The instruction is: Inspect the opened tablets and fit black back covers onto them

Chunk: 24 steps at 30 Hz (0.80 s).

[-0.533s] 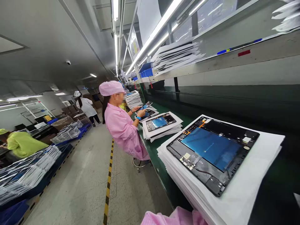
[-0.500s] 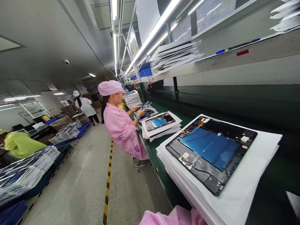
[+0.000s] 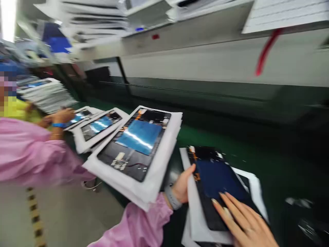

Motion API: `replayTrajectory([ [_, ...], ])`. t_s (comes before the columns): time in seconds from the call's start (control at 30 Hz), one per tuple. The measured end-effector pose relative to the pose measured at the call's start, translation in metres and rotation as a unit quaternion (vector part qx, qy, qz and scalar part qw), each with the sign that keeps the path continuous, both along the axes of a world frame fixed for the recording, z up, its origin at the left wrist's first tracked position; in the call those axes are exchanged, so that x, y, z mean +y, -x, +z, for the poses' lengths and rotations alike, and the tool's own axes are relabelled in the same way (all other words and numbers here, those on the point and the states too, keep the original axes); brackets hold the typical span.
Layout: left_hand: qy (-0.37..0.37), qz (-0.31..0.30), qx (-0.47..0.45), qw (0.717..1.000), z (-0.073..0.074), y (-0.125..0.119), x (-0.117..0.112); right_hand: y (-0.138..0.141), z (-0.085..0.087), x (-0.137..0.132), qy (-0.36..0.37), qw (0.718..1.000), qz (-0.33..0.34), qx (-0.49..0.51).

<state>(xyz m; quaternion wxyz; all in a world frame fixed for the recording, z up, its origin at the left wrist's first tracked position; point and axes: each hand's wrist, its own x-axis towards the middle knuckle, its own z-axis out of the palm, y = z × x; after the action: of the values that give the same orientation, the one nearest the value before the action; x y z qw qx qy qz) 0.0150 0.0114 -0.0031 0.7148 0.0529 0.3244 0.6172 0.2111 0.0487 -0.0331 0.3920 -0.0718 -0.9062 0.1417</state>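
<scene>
An opened tablet (image 3: 216,181) with a dark blue battery lies on white sheets (image 3: 196,209) at lower right. My left hand (image 3: 183,185), with a grey watch band at the wrist, grips its left edge together with the sheet; the thumb is on top and the other fingers are hidden underneath. Across the tablet's lower right part rests my right hand (image 3: 244,219), its fingers stretched out flat and a ring on one. To the left, another opened tablet (image 3: 138,137) with a bright blue battery sits on a stack of white sheets (image 3: 159,171).
More opened tablets (image 3: 100,126) on paper run along the green bench to the left. A co-worker's pink sleeve (image 3: 38,151) and hands are at far left. Overhead, a shelf (image 3: 200,31) carries paper stacks (image 3: 97,20), and a red strip (image 3: 267,53) hangs from it.
The view has swung right and down toward the bench. Both my hands have come into view at a tablet on the right; before, only a pink sleeve showed at the bottom.
</scene>
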Motion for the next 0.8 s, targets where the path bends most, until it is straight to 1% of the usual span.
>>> replayTrajectory([
  [0.03, 0.001, -0.027, -0.018, 0.999, -0.002, -0.002, 0.004, -0.008, 0.002, 0.000, -0.050, 0.996, -0.047, -0.052],
  [0.07, 0.004, -0.051, -0.034, 0.998, -0.006, -0.001, 0.006, -0.012, 0.003, 0.000, -0.095, 0.986, -0.088, -0.101],
  [0.1, 0.006, -0.061, -0.046, 0.997, -0.009, 0.001, 0.009, -0.015, 0.004, 0.000, -0.108, 0.980, -0.097, -0.140],
  [0.13, 0.010, -0.062, -0.054, 0.997, -0.013, 0.003, 0.010, -0.016, 0.004, 0.001, -0.102, 0.978, -0.095, -0.153],
  [0.23, 0.027, -0.052, -0.062, 0.996, -0.021, 0.008, 0.012, -0.018, 0.004, -0.001, -0.024, 0.986, -0.117, -0.119],
  [0.3, 0.047, -0.030, -0.063, 0.996, -0.020, 0.007, 0.011, -0.019, 0.004, -0.004, 0.036, 0.985, -0.134, -0.100],
  [0.37, 0.072, -0.015, -0.070, 0.995, -0.016, 0.005, 0.010, -0.020, 0.005, -0.005, 0.069, 0.985, -0.128, -0.098],
  [0.5, 0.089, -0.027, -0.076, 0.993, -0.010, 0.002, 0.010, -0.018, 0.007, -0.006, 0.094, 0.986, -0.114, -0.082],
  [0.63, 0.088, -0.013, -0.057, 0.994, -0.011, 0.001, 0.010, -0.016, 0.006, -0.007, 0.123, 0.983, -0.112, -0.075],
  [0.8, 0.091, -0.027, -0.069, 0.993, -0.012, 0.002, 0.009, -0.013, 0.004, -0.009, 0.136, 0.984, -0.095, -0.066],
])
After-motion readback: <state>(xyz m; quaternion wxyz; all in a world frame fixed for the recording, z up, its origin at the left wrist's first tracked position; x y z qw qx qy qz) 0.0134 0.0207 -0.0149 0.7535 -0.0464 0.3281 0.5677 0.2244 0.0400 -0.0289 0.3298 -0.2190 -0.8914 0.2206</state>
